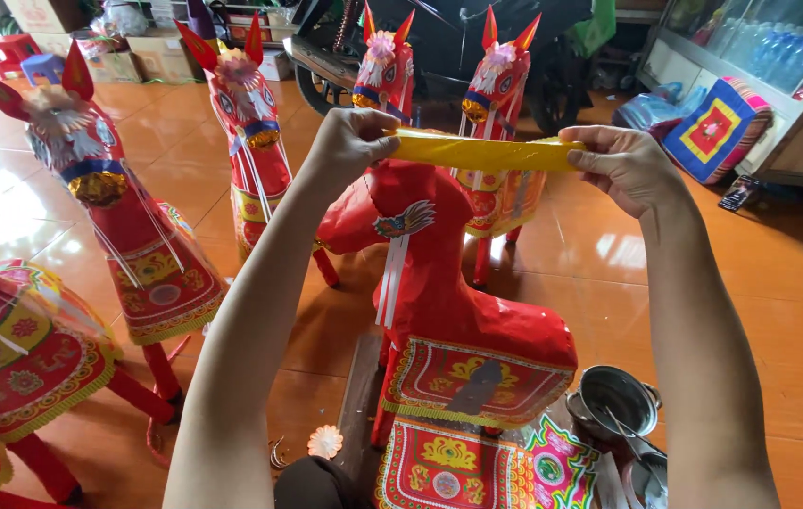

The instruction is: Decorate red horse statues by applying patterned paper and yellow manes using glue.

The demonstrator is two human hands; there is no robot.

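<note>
We pinch the yellow paper strip (477, 153) taut, left hand (352, 143) and right hand (623, 165) fingers closed on its ends, long axis left-right, just above the headless red paper horse (458, 311).

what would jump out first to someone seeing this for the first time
Red paper horses crowd the orange tiled floor, one unfinished at centre, finished ones behind and left. Above it, the left hand and right hand stretch a yellow paper strip between them.
</note>
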